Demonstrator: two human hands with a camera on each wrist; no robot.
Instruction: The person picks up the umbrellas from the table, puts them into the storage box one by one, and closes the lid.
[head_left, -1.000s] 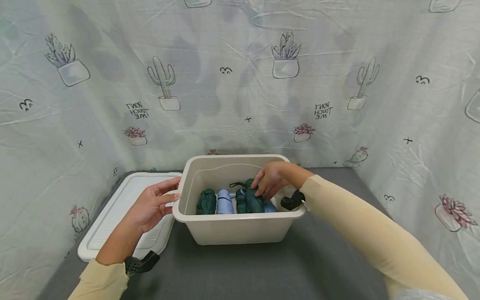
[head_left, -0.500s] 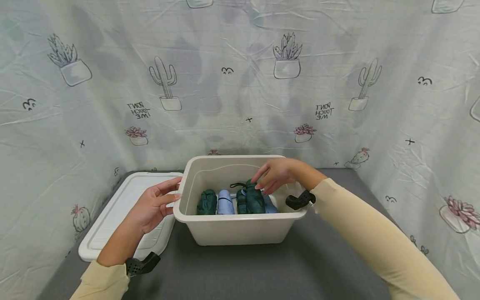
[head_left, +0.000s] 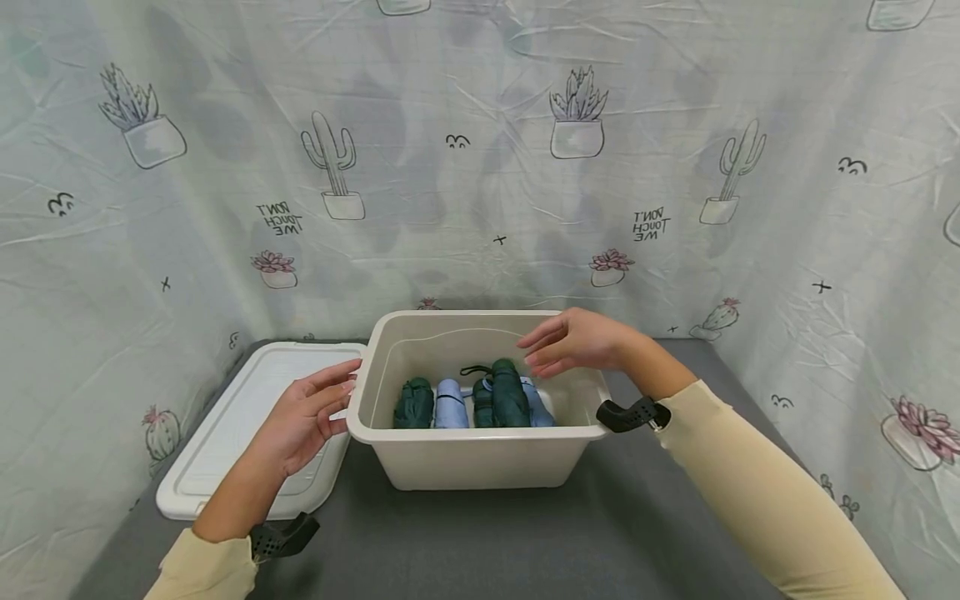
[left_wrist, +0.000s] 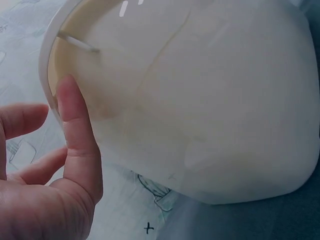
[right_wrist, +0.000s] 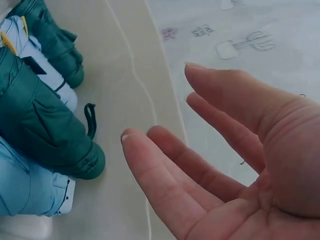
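A cream plastic bin (head_left: 480, 460) stands in the middle of the table. Inside, side by side, lie rolled fabric bundles that look like folded umbrellas: a dark green one (head_left: 413, 405) at the left, a light blue one (head_left: 451, 405), a thicker dark green one (right_wrist: 45, 110) with a cord loop, and a blue one (right_wrist: 30, 180) partly behind it. My left hand (head_left: 307, 417) is at the bin's left rim, fingers loosely extended; whether they touch it is unclear. Above the bin's right side, my right hand (head_left: 573, 343) hovers with relaxed fingers, holding nothing, apart from the bundles.
A white lid (head_left: 262, 417) lies flat on the grey table (head_left: 480, 550), left of the bin and partly under my left forearm. Patterned curtain (head_left: 480, 192) hangs close behind and along both sides. Each wrist wears a black camera mount (head_left: 633, 414).
My right hand has come away from the thick green bundle, rising and moving right. The bundles lie where they were. My left hand stays at the rim, its fingers slightly looser.
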